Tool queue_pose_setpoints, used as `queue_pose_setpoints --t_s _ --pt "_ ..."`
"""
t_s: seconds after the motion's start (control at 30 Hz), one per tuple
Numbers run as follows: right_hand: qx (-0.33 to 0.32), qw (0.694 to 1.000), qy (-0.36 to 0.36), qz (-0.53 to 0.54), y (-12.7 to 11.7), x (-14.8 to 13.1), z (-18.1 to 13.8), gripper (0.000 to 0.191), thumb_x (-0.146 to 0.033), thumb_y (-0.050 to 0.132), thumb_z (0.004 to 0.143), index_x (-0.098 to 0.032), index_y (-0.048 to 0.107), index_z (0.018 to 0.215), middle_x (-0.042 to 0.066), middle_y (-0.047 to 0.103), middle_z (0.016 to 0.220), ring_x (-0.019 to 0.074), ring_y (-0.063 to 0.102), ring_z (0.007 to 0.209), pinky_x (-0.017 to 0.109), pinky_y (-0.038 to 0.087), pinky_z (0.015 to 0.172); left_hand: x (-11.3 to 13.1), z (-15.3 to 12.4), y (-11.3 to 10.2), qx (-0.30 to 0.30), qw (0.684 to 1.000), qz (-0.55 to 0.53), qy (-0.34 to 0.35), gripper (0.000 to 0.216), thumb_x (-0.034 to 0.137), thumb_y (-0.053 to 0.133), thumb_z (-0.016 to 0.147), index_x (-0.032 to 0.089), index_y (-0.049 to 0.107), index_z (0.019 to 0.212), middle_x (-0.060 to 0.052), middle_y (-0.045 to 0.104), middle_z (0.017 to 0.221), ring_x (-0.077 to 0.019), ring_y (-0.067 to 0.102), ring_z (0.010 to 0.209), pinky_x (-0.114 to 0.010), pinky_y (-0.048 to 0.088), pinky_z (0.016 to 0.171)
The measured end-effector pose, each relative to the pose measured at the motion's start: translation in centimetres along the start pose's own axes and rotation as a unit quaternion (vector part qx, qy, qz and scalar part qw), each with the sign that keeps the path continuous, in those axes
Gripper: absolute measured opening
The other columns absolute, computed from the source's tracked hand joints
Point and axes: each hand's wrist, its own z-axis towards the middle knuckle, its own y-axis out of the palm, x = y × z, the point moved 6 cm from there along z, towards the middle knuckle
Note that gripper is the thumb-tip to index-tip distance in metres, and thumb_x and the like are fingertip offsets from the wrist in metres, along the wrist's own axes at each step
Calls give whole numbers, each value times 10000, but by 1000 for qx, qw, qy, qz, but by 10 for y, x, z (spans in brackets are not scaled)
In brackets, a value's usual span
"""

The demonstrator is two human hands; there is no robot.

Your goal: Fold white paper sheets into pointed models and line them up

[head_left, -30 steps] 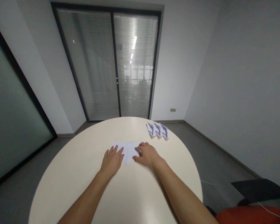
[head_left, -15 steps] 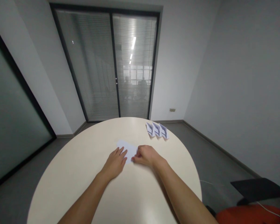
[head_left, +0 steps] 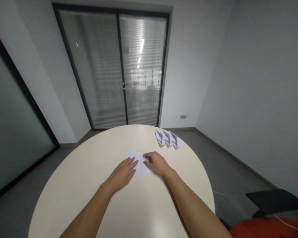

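Observation:
A white sheet of paper (head_left: 140, 168) lies on the round table in front of me, its right part covered by fingers. My left hand (head_left: 124, 170) rests on the sheet's left side with its fingers spread, pressing it flat. At the right side, my right hand (head_left: 157, 162) touches the paper. Its thumb and forefinger are apart, and the other fingers curl under the palm, partly hidden. Three folded paper pieces (head_left: 167, 138) stand in a row beyond my right hand, near the far right edge of the table.
The cream round table (head_left: 89, 185) has a curved edge all around. A chair with a red seat (head_left: 265, 228) and black back stands at the lower right, with a thin white cable over it. Glass doors with blinds (head_left: 141, 99) are behind the table.
My right hand has loosened its pinch, and its forefinger has moved up and left over the paper. The sheet's visible outline has changed, with a corner now showing below my right hand.

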Motion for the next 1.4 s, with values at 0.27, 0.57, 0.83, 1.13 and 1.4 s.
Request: queue_pose_setpoints --t_s 0.27,0.57,0.83,1.13,1.4 --pt "21 999 28 11 -2 -1 0 370 -337 685 862 -181 710 1196 82 730 1150 199 664 931 276 485 808 13 1 -9 7 1000 -14 24 397 283 428 1006 333 645 1336 -25 520 1515 -252 441 1424 -454 350 1191" --pt "30 998 43 29 -2 1 0 298 -237 693 837 -209 725 1132 60 720 1151 189 667 950 280 496 854 14 0 -8 19 999 -11 36 397 300 424 1014 339 631 1350 -25 526 1510 -237 464 1396 -455 361 1181" --pt "34 998 -5 55 -1 -5 2 318 -135 671 813 -214 727 1116 62 700 1156 192 651 1037 294 480 934 26 -1 -15 22 998 0 51 425 455 502 980 315 625 1362 -77 578 1430 -271 488 1324 -469 376 1148" --pt "36 997 -60 29 -3 -9 5 331 -72 630 803 -208 742 1083 57 732 1147 210 645 1088 334 439 1014 28 -4 -15 -18 997 -33 72 570 487 671 852 259 619 1372 -87 560 1463 -294 450 1382 -452 384 1161" --pt "37 997 -70 22 -5 -10 5 479 -9 554 772 -219 713 1173 48 703 1243 191 638 1156 304 431 1052 25 -3 -4 -28 997 -26 66 613 569 576 908 274 542 1445 -61 455 1559 -311 335 1486 -501 304 1214"
